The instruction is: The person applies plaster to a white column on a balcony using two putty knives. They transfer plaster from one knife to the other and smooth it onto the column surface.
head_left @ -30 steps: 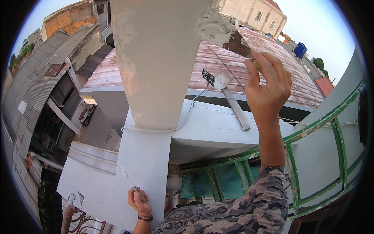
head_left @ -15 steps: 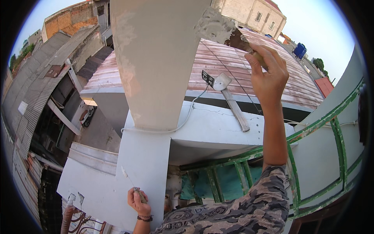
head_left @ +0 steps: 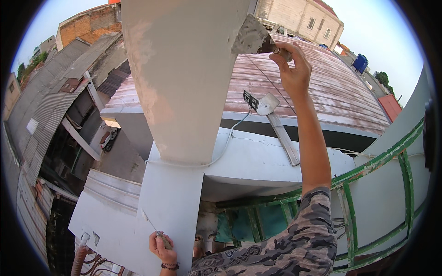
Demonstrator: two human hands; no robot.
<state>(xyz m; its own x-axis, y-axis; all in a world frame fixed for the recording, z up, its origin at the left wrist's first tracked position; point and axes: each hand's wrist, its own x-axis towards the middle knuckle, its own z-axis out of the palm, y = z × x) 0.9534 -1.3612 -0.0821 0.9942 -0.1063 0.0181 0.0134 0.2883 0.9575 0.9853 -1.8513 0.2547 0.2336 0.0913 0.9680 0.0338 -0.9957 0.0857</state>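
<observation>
My right hand (head_left: 294, 69) is raised and grips the short handle of a wide putty knife (head_left: 254, 37), whose blade is smeared with grey putty. The blade lies against the right edge of a plastered column (head_left: 184, 83) with lighter patches along its left side. Low in the view, my left hand (head_left: 162, 247) is closed round the handle of a second tool (head_left: 150, 221). That one is thin and pale-tipped, perhaps a putty knife seen edge-on, and points up and left beside the white ledge (head_left: 168, 202).
A green metal ladder (head_left: 350, 216) curves along my right. Beyond the ledge, a small lamp (head_left: 267, 104) sits on a wooden stick, with a white cable (head_left: 225, 149) round the column base. A rusty corrugated roof (head_left: 322, 87) spreads behind; a motorbike (head_left: 108, 138) stands far below left.
My right hand has shifted left with the putty knife, bringing the blade's face more into sight. My left hand stays low with its tool. The whole view has shifted slightly.
</observation>
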